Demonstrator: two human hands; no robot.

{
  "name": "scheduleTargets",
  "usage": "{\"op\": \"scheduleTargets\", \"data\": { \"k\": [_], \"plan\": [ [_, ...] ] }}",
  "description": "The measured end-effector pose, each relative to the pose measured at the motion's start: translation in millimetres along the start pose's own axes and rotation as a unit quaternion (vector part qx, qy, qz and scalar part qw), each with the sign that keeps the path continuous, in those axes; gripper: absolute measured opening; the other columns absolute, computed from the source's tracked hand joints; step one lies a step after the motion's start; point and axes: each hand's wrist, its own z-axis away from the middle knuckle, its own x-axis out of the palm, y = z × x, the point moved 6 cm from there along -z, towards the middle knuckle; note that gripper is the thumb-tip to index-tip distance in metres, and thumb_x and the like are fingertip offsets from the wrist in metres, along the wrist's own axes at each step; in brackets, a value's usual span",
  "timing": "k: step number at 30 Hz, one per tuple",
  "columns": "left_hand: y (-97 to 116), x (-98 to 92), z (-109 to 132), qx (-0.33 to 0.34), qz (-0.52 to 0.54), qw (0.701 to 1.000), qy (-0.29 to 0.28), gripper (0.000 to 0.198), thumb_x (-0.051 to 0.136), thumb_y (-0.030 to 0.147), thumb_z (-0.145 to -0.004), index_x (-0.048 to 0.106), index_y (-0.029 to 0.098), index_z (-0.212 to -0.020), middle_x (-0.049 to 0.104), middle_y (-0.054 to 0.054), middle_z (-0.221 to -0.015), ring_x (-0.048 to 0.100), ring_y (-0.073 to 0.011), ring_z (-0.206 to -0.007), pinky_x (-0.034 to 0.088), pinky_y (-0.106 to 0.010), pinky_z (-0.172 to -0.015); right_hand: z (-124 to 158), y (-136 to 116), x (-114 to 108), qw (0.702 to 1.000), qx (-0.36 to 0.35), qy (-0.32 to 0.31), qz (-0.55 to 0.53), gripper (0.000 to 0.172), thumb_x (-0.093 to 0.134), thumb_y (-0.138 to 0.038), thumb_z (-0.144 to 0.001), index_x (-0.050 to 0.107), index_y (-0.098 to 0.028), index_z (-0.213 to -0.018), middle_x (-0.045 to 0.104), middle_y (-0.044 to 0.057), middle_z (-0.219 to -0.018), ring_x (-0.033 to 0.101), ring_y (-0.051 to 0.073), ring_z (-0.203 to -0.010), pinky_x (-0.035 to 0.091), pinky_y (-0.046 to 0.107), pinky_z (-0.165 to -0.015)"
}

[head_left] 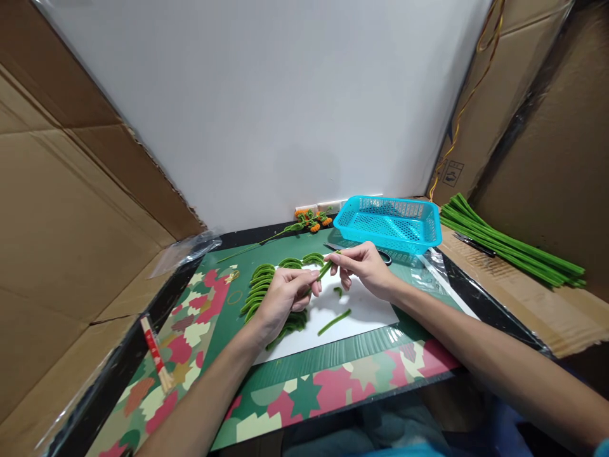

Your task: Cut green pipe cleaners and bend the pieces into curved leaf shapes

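Between my two hands runs a short green pipe cleaner [325, 269], slanting up to the right above a white sheet. My left hand [291, 289] pinches its lower end, and my right hand [358, 263] has the upper end between thumb and fingers. Beside and partly behind my left hand lie several curved green pipe cleaner pieces [257, 289] in a row, with more arcs [313, 258] along the sheet's top edge. A straight green piece [334, 322] and a small bent scrap [337, 291] rest on the white sheet [366, 311].
A blue basket [387, 222] stands at the back, with scissors [384, 256] in front, partly hidden by my right hand. An orange-and-green pipe cleaner flower stem [304, 223] lies behind. Long green pipe cleaners [509, 244] lie on cardboard at right. A red-wrapped stick bundle [156, 352] is at left.
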Motion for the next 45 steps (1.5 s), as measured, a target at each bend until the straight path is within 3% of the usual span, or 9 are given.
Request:
{"op": "scheduleTargets", "data": {
  "k": [7,12,15,19,26,32,38,45],
  "plan": [
    [-4,2.3,-1,-0.008,0.014,1.0,-0.008,0.048,0.075,0.051,-0.085,0.064,0.011,-0.062,0.05,0.001,-0.057,0.028,-0.0017,-0.04,0.012,-0.02,-0.043,0,-1,-1,1.0,-0.011,0.002,0.006,0.036,0.08,-0.05,-0.089,0.085,-0.015,-0.083,0.072,0.003,-0.067,0.056,0.008,-0.046,0.049,0.023,-0.046],
    [-2,4.3,0,-0.008,0.075,0.997,0.001,0.038,0.07,0.053,-0.09,0.058,0.017,-0.087,0.063,-0.001,-0.075,0.035,-0.0029,-0.043,0.016,-0.018,-0.044,-1,-3,-2,0.999,-0.015,0.02,-0.036,0.034,0.083,-0.049,-0.086,0.086,-0.016,-0.087,0.073,0.003,-0.071,0.056,0.009,-0.045,0.05,0.024,-0.043],
    [-5,8.6,1,-0.033,0.073,0.996,-0.032,0.036,0.068,0.052,-0.092,0.058,0.017,-0.096,0.056,0.002,-0.07,0.034,-0.0044,-0.046,0.015,-0.017,-0.045,-2,-5,-6,0.998,-0.023,0.038,-0.051,0.031,0.084,-0.048,-0.085,0.085,-0.016,-0.084,0.073,0.003,-0.071,0.056,0.008,-0.044,0.05,0.024,-0.042],
    [-13,15.3,2,-0.072,0.061,0.991,-0.09,0.048,0.059,0.061,-0.097,0.051,0.017,-0.08,0.042,0.005,-0.06,0.025,-0.0035,-0.045,0.011,-0.017,-0.044,-3,-9,-13,0.996,-0.035,0.058,-0.06,0.027,0.083,-0.044,-0.088,0.085,-0.018,-0.084,0.073,0.003,-0.072,0.056,0.008,-0.044,0.051,0.025,-0.043],
    [-15,22.4,5,-0.068,0.06,0.987,-0.13,0.048,0.05,0.062,-0.102,0.038,0.022,-0.076,0.049,0.004,-0.055,0.028,-0.0061,-0.039,0.019,-0.017,-0.036,-5,-16,-21,0.994,-0.026,0.086,-0.058,0.031,0.086,-0.048,-0.081,0.083,-0.018,-0.077,0.072,0.002,-0.069,0.052,0.007,-0.044,0.049,0.026,-0.043],
    [-16,24.3,3,-0.05,0.08,0.987,-0.132,0.045,0.057,0.056,-0.1,0.039,0.022,-0.077,0.049,0.005,-0.057,0.032,-0.006,-0.042,0.023,-0.015,-0.038,-6,-18,-30,0.994,-0.026,0.092,-0.054,0.028,0.087,-0.047,-0.081,0.084,-0.019,-0.08,0.072,0.002,-0.068,0.053,0.008,-0.044,0.047,0.027,-0.042],
    [-20,24.5,4,-0.09,0.108,0.981,-0.136,0.041,0.051,0.053,-0.103,0.049,0.019,-0.081,0.05,0.002,-0.059,0.036,-0.0064,-0.043,0.024,-0.016,-0.039,-5,-24,-30,0.994,-0.023,0.091,-0.063,0.028,0.088,-0.047,-0.08,0.084,-0.019,-0.08,0.071,0.002,-0.068,0.052,0.008,-0.043,0.046,0.027,-0.043],
    [-16,19.0,3,-0.072,0.15,0.978,-0.127,0.041,0.056,0.057,-0.1,0.05,0.019,-0.084,0.049,0.004,-0.055,0.029,-0.0048,-0.038,0.023,-0.016,-0.037,-5,-27,-31,0.991,-0.029,0.092,-0.087,0.029,0.089,-0.047,-0.079,0.084,-0.019,-0.082,0.072,0.002,-0.067,0.052,0.007,-0.043,0.046,0.026,-0.041]
  ]
}}
